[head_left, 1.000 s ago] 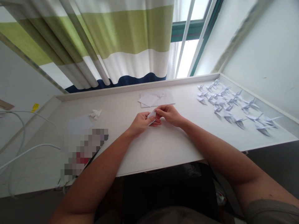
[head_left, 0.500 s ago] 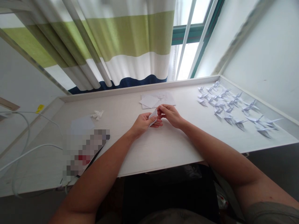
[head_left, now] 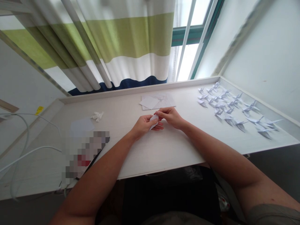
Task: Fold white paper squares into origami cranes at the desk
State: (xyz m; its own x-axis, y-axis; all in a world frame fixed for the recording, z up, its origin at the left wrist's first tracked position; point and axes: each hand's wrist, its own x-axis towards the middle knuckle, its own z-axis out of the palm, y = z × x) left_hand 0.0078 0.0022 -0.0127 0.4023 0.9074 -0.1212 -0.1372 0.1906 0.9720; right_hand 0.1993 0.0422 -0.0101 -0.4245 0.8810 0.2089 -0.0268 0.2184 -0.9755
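A small folded piece of white paper (head_left: 154,120) is held over the middle of the white table (head_left: 150,153). My left hand (head_left: 142,126) grips it, thumb on top and fingers beneath. The fingers of my right hand (head_left: 170,116) pinch its upper right edge, closed together there. The finer folds are too small to make out. Just beyond my hands lie flat white paper squares (head_left: 150,102) on a sheet with faint marks (head_left: 167,99).
Several folded paper cranes (head_left: 231,109) stand in rows at the right. On the left are a crumpled tissue (head_left: 97,116), a pale paper sheet (head_left: 82,126), a blurred-out flat device (head_left: 86,156) and white cables (head_left: 28,150). A raised rim (head_left: 131,89) runs along the back, before a curtain.
My right fingers have shifted slightly left and down onto the paper's upper edge. The paper has turned a little in my left hand, which stays nearly in place.
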